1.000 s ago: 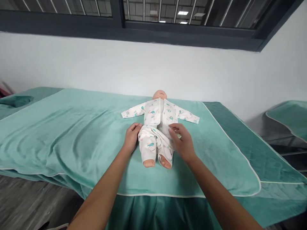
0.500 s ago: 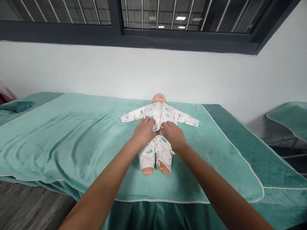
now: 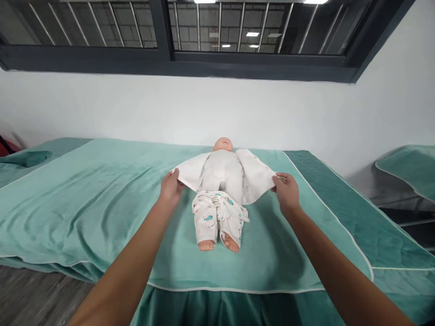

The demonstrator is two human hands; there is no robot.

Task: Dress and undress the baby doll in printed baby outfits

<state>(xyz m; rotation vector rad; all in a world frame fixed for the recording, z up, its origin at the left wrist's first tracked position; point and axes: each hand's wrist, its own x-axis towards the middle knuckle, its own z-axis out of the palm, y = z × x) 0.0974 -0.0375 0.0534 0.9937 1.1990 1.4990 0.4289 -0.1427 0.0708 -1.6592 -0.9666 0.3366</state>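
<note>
A baby doll (image 3: 223, 167) lies on its back on a green blanket (image 3: 112, 217), its head towards the wall and its feet towards me. Its white printed jacket (image 3: 255, 174) is spread wide, showing the plain inner side and the doll's white torso. My left hand (image 3: 171, 184) pinches the edge of one front panel, and my right hand (image 3: 286, 190) pinches the other; both panels are lifted outwards. Printed trousers (image 3: 217, 213) are bunched around the doll's thighs, with the bare feet poking out below. The doll's arms are hidden behind the panels.
The blanket covers a bed with a darker green cover (image 3: 340, 208). A white wall (image 3: 190, 108) rises behind, below a dark-framed window (image 3: 258, 65) with bars. Another green cloth (image 3: 408, 165) stands at the right. Grey flooring (image 3: 30, 294) shows at lower left.
My hands went from beside the trousers to the jacket's middle, took hold of its front edges and pulled them apart to either side. The torso is now uncovered.
</note>
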